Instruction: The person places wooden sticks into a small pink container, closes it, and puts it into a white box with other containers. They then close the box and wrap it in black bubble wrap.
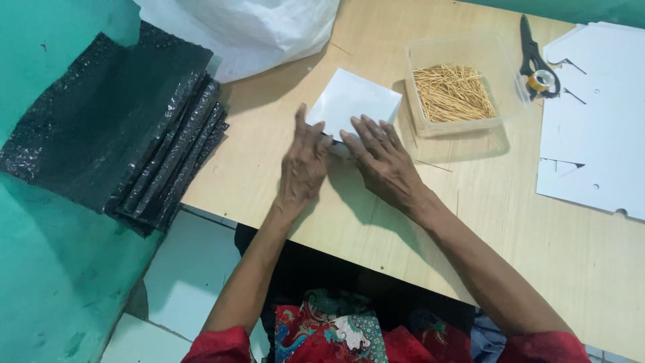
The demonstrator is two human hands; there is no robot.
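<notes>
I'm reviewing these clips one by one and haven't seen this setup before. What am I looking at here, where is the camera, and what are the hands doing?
There is no machine here: a person works with bare hands, filmed by one camera on their head, looking down. The left hand and right hand both press flat on a white folded sheet lying on a wooden table; neither grips it. Beside it stands a clear plastic tub of thin wooden sticks. Farther right lie scissors, a small tape roll and white cut card. At the left are black plastic sheets and a white bag.
</notes>
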